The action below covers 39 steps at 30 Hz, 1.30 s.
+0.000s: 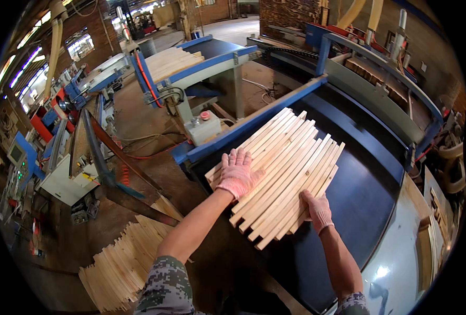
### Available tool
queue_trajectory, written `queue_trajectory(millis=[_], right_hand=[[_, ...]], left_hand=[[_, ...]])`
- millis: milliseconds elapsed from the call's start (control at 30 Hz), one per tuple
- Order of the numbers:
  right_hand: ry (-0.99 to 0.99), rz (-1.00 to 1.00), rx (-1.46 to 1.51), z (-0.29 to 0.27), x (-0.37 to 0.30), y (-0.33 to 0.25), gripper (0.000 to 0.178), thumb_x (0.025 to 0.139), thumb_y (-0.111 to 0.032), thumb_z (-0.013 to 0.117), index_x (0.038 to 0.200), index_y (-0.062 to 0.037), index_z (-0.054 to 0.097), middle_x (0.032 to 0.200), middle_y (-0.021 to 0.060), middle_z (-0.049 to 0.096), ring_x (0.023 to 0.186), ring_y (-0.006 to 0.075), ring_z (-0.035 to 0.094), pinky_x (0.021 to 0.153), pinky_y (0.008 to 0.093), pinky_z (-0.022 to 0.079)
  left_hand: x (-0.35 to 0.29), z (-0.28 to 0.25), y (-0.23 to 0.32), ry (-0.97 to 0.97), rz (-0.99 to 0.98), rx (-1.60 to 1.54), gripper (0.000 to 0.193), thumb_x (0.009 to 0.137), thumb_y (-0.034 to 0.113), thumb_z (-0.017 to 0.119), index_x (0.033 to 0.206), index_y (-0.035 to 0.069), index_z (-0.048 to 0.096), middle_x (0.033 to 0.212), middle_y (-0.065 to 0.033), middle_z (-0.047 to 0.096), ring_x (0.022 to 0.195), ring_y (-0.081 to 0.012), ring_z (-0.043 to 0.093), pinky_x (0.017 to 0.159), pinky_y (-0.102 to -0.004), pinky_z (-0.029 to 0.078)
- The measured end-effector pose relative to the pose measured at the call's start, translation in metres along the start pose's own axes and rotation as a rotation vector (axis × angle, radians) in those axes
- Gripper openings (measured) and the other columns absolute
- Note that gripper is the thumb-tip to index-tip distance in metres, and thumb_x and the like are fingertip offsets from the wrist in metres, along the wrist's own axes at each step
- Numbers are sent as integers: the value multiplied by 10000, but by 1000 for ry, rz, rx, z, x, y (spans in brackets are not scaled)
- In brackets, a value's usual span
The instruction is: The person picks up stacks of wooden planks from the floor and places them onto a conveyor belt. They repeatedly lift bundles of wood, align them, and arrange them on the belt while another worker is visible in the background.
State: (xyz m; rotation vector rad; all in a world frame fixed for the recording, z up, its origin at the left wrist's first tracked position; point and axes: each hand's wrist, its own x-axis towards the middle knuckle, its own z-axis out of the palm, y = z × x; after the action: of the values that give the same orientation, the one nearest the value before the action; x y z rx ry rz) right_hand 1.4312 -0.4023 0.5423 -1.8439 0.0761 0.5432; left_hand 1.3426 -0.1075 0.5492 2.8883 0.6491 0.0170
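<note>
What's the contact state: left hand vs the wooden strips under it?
Touching. The head view shows the gloved left hand laid palm down on the wooden strips, with no visible gap.

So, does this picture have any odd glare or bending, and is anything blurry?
In the head view, a bright glare spot marks the pale panel at lower right; the window at upper left is washed out; the black belt's right edge bows, probably fisheye distortion; the wooden strips and left hand look fairly sharp.
</note>
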Motion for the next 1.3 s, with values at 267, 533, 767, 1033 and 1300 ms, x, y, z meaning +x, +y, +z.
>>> queue_trajectory(millis=[267,533,767,1033,1300], right_hand=[[40,-1,5,77,47,-20,796,937,-515,762,1432,20,444,1188,206,700,955,314,751,636,482,656],[-378,-48,266,30,-33,29,486,1039,-374,664,1373,-70,486,1058,85,671,851,204,648,754,358,596],[-699,-218,211,-84,-259,188,374,1105,-236,606,1446,-90,558,898,-16,588,834,97,560,764,259,485],[-64,131,216,-195,-591,400,770,1066,-472,660,1672,-90,378,1405,75,670,1212,167,619,1029,298,509],[731,473,891,-230,-852,581,786,1051,-415,696,1667,-51,373,1193,6,666,976,106,584,862,270,533]], left_hand=[[-123,-9,-30,601,247,-788,558,965,180,733,1430,-89,584,1439,-301,619,1332,-463,595,1158,-476,470],[-263,5,65,68,239,-1532,367,1066,96,657,1407,-38,651,1384,-122,696,1282,-201,650,1106,-321,505],[-333,16,165,-592,483,-1570,339,1071,101,582,1352,-57,688,1330,-150,730,1212,-224,694,1084,-356,529],[-508,91,288,-926,780,-1447,494,984,347,742,1228,-82,738,1164,-173,776,1022,-276,758,964,-403,596],[-767,125,450,-1589,900,-978,354,1008,117,643,1309,-54,718,1183,-120,770,1107,-193,707,1023,-307,531]])
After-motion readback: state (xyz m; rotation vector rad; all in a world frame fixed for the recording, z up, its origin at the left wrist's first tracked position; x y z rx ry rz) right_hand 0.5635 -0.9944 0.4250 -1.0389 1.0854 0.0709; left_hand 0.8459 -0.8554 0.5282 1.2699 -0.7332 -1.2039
